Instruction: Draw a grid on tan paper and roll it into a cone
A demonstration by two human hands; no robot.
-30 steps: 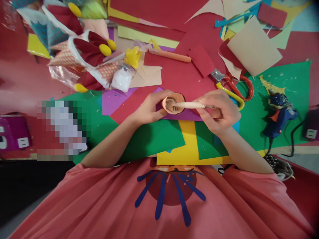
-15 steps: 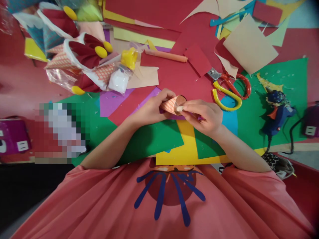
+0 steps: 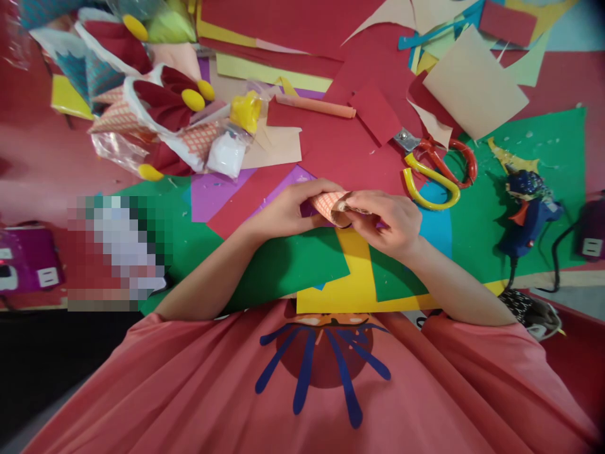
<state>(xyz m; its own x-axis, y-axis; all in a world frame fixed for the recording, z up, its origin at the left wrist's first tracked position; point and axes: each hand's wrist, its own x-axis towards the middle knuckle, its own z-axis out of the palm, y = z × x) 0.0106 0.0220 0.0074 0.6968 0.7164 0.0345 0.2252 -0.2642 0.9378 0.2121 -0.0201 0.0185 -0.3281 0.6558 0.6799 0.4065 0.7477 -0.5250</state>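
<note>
Above the green sheet, my left hand [image 3: 297, 208] is wrapped around a small paper cone [image 3: 326, 205] with an orange-and-white lattice pattern. The cone lies on its side, its brown-lined mouth turned to the right. At that mouth my right hand [image 3: 390, 221] is closed in a pinch, with the fingertips at the rim. A small whitish bit shows by those fingertips; what exactly they grip is too small to tell. Scissors [image 3: 432, 170] with red and yellow handles lie just beyond my right hand.
A blue glue gun [image 3: 527, 221] rests on the green sheet [image 3: 562, 164] at right. Several finished-looking cones with white trim [image 3: 132, 94] and a small bag with a white lump [image 3: 227, 156] lie at upper left. An orange marker [image 3: 316, 106] and a beige square [image 3: 475, 82] lie farther back.
The cone has turned in my left hand, its mouth now tipping lower. My right fingertips have shifted slightly at the rim, and the whitish piece shows less.
</note>
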